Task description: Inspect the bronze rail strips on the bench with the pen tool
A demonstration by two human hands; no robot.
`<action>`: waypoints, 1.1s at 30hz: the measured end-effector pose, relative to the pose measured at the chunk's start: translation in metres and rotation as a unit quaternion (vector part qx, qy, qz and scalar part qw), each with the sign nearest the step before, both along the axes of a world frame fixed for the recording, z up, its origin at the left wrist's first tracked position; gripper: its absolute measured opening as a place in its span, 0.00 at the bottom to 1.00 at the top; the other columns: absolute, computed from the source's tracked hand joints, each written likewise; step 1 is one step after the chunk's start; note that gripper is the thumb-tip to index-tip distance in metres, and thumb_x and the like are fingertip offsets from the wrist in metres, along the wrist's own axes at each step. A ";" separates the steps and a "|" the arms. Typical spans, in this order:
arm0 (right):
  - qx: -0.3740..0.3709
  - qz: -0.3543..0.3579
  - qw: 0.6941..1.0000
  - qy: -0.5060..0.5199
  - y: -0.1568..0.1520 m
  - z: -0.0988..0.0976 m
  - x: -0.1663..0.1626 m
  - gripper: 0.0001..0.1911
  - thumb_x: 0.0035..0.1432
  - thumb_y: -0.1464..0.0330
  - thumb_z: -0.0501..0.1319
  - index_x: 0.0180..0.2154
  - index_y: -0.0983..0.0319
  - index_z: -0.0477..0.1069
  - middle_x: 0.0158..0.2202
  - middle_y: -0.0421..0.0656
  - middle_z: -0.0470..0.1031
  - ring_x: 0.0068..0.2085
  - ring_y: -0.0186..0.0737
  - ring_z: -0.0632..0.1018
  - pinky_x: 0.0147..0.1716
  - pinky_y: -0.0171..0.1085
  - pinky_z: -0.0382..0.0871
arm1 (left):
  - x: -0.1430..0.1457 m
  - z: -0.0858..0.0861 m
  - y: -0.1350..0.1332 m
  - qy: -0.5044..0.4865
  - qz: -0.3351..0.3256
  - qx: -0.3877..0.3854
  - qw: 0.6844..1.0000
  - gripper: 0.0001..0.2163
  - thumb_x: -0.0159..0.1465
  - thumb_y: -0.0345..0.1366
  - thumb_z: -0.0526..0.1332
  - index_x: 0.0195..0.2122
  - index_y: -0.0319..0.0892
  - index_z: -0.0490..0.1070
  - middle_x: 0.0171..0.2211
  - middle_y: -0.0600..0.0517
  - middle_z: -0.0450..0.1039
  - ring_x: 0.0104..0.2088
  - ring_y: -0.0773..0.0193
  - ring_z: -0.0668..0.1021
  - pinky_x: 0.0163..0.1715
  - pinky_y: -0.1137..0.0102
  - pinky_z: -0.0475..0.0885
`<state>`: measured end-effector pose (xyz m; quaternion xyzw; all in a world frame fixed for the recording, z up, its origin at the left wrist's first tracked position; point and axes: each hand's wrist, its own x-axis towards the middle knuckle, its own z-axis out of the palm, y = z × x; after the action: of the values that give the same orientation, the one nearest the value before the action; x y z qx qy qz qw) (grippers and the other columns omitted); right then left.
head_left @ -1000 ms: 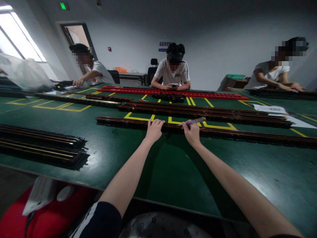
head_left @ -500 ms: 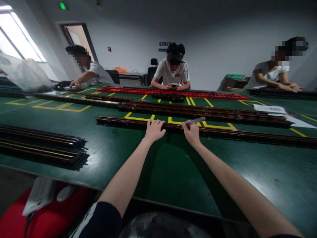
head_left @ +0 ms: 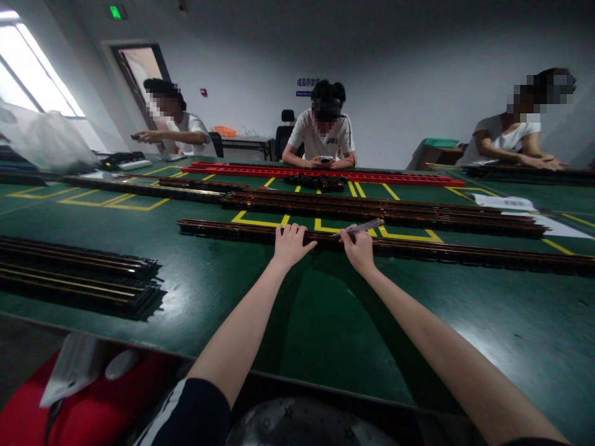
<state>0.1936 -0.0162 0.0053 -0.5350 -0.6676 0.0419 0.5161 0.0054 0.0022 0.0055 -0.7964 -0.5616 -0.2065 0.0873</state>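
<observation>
A long dark brown rail [head_left: 465, 253] lies across the green table [head_left: 325, 322] in front of me. My left hand [head_left: 289, 245] rests on the rail with fingers laid flat over its top and thumb spread to the right. My right hand [head_left: 359, 249] is closed on a slim clear pen-like tool [head_left: 365, 227], its tip pointing down at the rail just right of my left hand.
More dark rails [head_left: 381, 209] lie farther back, and a stack of them [head_left: 79, 275] sits near left. A long red rail [head_left: 325, 173] lies at the far side. Three other people sit at the table's far edge. White papers [head_left: 506, 203] lie at right. A red bag [head_left: 88, 409] sits below.
My left thumb has spread out to the right along the rail. The person at the far left has sat up and drawn the arm back. My right hand has barely moved.
</observation>
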 end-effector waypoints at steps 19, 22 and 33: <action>-0.011 0.034 0.999 0.034 0.002 -0.003 0.004 0.23 0.58 0.47 0.53 0.25 0.59 0.67 0.28 0.47 0.74 0.34 0.49 0.75 0.40 0.51 0.68 | 0.002 -0.004 0.000 -0.005 -0.007 0.016 1.000 0.20 0.66 0.47 0.50 0.51 0.41 0.69 0.51 0.42 0.71 0.53 0.48 0.70 0.58 0.50 0.56; -0.013 0.028 0.998 0.046 0.003 -0.004 0.005 0.24 0.56 0.45 0.53 0.27 0.59 0.68 0.28 0.48 0.75 0.34 0.49 0.76 0.40 0.51 0.68 | 0.002 -0.003 0.000 -0.007 -0.010 0.011 1.000 0.20 0.66 0.47 0.50 0.52 0.41 0.68 0.51 0.42 0.71 0.54 0.48 0.70 0.58 0.50 0.56; -0.009 0.004 0.999 0.039 0.004 -0.004 0.005 0.23 0.58 0.47 0.54 0.25 0.59 0.68 0.28 0.47 0.75 0.33 0.48 0.75 0.39 0.50 0.68 | 0.003 -0.006 0.000 -0.008 -0.011 0.030 0.999 0.20 0.66 0.46 0.50 0.51 0.41 0.69 0.51 0.42 0.72 0.53 0.48 0.70 0.58 0.50 0.57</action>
<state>0.1981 -0.0123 0.0009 -0.5348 -0.6486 0.0706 0.5369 0.0081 0.0020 -0.0002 -0.7981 -0.5469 -0.2307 0.1038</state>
